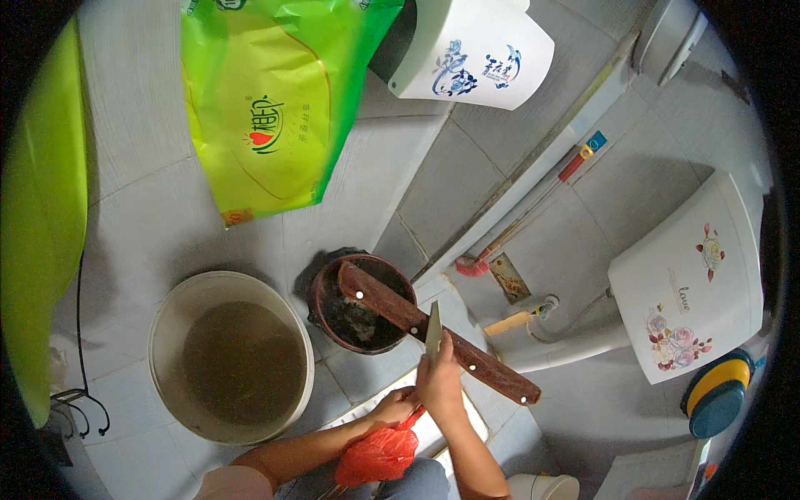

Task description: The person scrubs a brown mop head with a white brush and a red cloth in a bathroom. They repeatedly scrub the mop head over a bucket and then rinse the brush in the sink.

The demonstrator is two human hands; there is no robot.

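Observation:
My left hand (395, 408) is closed on the gathered neck of a red plastic bag (379, 454), which hangs above my lap. Close beside it on the right, my right hand (440, 379) is closed around a narrow, pale, blade-like piece (433, 333) whose tip points up. That piece crosses in front of a long dark-brown strip (492, 373) with several white dots along it. The strip slants from over a dark-lined bin (320, 310) down to the right; what supports it I cannot tell. Below my hands lies a white squat toilet (475, 417), partly hidden.
A large pale bucket (156, 358) of murky water stands at left. Green tissue packaging (275, 108) and a white box (475, 54) are above. A red-headed brush (472, 266) leans near a pipe. At right is a flowered white cistern (687, 292), with blue and yellow basins (717, 408) beside it.

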